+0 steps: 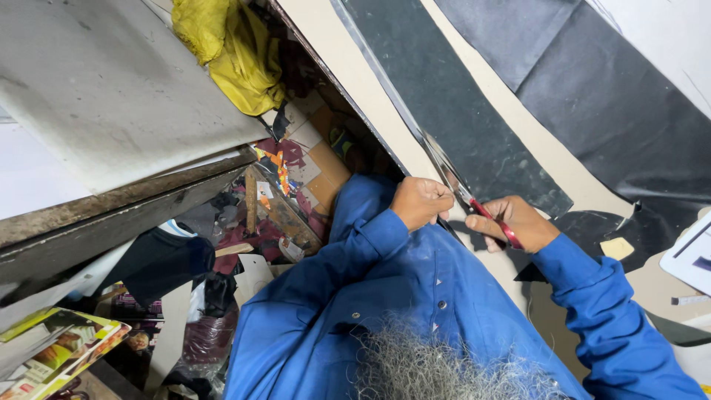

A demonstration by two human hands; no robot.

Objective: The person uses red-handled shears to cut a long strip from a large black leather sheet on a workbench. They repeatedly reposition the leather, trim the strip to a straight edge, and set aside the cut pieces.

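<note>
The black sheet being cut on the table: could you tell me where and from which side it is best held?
Hold the black sheet by its near edge, just beside the cut, coming from the left of the scissors. The left hand already pinches it there, while the right hand works the red handles. The sheet is thin and lies flat, so gripping near the blades probably keeps it taut.

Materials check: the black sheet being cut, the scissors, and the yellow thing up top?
Black sheet: thin, flexible, matte with faint speckle, probably leatherette or rubberised sheet. Scissors: shiny metal blades, glossy red handles, likely plastic, in the right hand. Yellow bundle: crumpled, soft folds, looks like cloth.
</note>
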